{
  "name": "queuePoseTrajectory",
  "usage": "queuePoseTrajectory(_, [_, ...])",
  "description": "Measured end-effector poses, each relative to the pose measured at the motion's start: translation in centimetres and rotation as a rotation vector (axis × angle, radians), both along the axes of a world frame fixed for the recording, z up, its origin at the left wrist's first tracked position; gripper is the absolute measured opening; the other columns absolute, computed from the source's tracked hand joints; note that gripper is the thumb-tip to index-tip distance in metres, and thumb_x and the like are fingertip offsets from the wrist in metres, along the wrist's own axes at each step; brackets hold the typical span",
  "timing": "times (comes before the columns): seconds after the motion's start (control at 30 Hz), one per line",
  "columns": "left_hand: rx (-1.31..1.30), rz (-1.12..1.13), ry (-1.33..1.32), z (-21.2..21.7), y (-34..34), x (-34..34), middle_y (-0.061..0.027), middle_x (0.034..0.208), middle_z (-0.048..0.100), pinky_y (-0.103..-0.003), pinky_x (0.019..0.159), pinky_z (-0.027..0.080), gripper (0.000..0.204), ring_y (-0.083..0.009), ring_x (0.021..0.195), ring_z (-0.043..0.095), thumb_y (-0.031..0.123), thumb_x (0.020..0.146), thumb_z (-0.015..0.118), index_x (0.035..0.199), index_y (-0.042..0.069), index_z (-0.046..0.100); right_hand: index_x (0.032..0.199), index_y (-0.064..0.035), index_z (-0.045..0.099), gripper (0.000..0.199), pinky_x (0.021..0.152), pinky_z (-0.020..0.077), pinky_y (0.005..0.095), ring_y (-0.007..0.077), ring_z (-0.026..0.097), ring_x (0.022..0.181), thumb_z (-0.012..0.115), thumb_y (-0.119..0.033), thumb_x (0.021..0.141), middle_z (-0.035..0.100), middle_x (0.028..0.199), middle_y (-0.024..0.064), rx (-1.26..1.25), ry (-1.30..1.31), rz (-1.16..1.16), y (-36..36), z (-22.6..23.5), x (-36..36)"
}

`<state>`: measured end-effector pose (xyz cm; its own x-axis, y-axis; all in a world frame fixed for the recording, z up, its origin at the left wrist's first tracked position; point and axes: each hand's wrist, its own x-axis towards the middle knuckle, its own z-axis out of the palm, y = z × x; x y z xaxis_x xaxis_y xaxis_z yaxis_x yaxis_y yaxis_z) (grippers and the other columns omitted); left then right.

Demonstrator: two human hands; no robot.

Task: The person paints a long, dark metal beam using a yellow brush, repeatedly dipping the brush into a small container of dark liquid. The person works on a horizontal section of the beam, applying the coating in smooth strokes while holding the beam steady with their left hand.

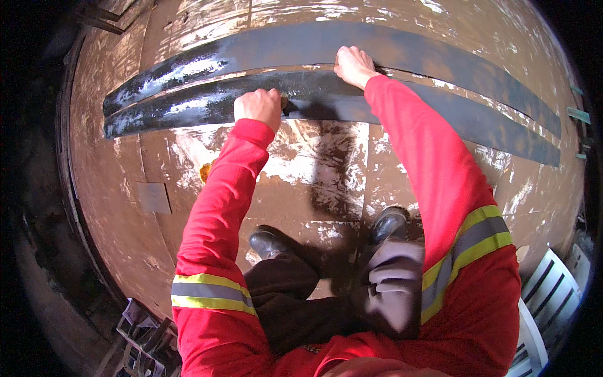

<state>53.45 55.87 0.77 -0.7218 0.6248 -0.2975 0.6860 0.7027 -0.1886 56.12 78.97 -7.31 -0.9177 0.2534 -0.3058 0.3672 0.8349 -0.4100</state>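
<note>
Two long, dark grey strips lie side by side on the floor, the far strip (282, 47) and the near strip (452, 116). Their left stretches are glossy black, while the rest looks dull. My left hand (259, 107) is closed over the near strip; a small brownish piece with a dark end shows beside its fingers, its kind unclear. Curled fingers of my right hand (355, 66) rest at the gap between both strips, near the far strip's lower edge. What they hold, if anything, is hidden.
Brown, white-smeared sheeting (301, 151) covers the floor. A small grey square plate (154, 197) lies at left. An amber-coloured item (205, 171) is partly behind my left sleeve. White slatted plastic chairs (553, 283) stand lower right, a frame-like crate (146, 342) lower left. My boots (389, 225) are below the strips.
</note>
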Motion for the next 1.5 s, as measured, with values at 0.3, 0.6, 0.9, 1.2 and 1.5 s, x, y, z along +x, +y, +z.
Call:
queuePoseTrajectory(0.3, [0.006, 0.004, -0.029, 0.3, 0.0, -0.4, -0.0122, 0.081, 0.068, -0.038, 0.066, 0.054, 0.016, -0.0275, 0.078, 0.068, 0.016, 0.084, 0.052, 0.085, 0.010, 0.067, 0.082, -0.0010, 0.066, 0.018, 0.076, 0.0507, 0.0404, 0.0297, 0.066, 0.085, 0.065, -0.016, 0.072, 0.067, 0.086, 0.0181, -0.235, -0.014, 0.064, 1.6, 0.9, -0.5])
queuePoseTrajectory(0.6, [-0.007, 0.029, -0.022, 0.0, -0.3, -0.5, -0.0125, 0.082, 0.068, -0.038, 0.067, 0.054, 0.017, -0.0274, 0.080, 0.068, 0.015, 0.084, 0.051, 0.085, 0.010, 0.067, 0.082, -0.0005, 0.068, 0.020, 0.069, 0.0487, 0.0337, 0.0186, 0.062, 0.073, 0.067, -0.017, 0.070, 0.067, 0.076, 0.0118, -0.427, -0.055, 0.200, 1.7, 4.3, -0.3])
queuePoseTrajectory(0.9, [-0.031, 0.037, -0.022, -0.3, 0.1, -0.6, -0.0106, 0.084, 0.069, -0.038, 0.068, 0.054, 0.019, -0.0268, 0.082, 0.068, 0.015, 0.084, 0.051, 0.086, 0.013, 0.069, 0.078, 0.0022, 0.066, 0.017, 0.063, 0.0464, 0.0281, 0.0098, 0.056, 0.065, 0.066, -0.013, 0.071, 0.064, 0.069, 0.0046, -0.462, -0.084, 0.423, 2.8, 12.8, 1.2])
queuePoseTrajectory(1.2, [-0.039, 0.045, -0.028, -0.4, 0.0, -1.2, -0.0112, 0.088, 0.069, -0.038, 0.070, 0.054, 0.020, -0.0271, 0.084, 0.068, 0.018, 0.083, 0.052, 0.088, 0.012, 0.070, 0.069, -0.0033, 0.058, 0.012, 0.056, 0.0390, 0.0238, 0.0061, 0.047, 0.061, 0.062, -0.013, 0.074, 0.053, 0.064, -0.0019, -0.398, -0.072, 0.257, 9.4, 26.0, 14.2])
queuePoseTrajectory(1.5, [0.076, 0.088, -0.133, 2.1, -2.2, -4.3, -0.0138, 0.082, 0.067, -0.042, 0.069, 0.052, 0.014, -0.0319, 0.080, 0.066, 0.022, 0.073, 0.063, 0.084, 0.015, 0.066, 0.095, -0.0046, 0.064, 0.036, 0.079, 0.0518, 0.0468, 0.0348, 0.063, 0.095, 0.073, -0.026, 0.067, 0.065, 0.100, 0.0170, 0.532, -1.267, -0.259, 13.8, 20.4, 64.3])
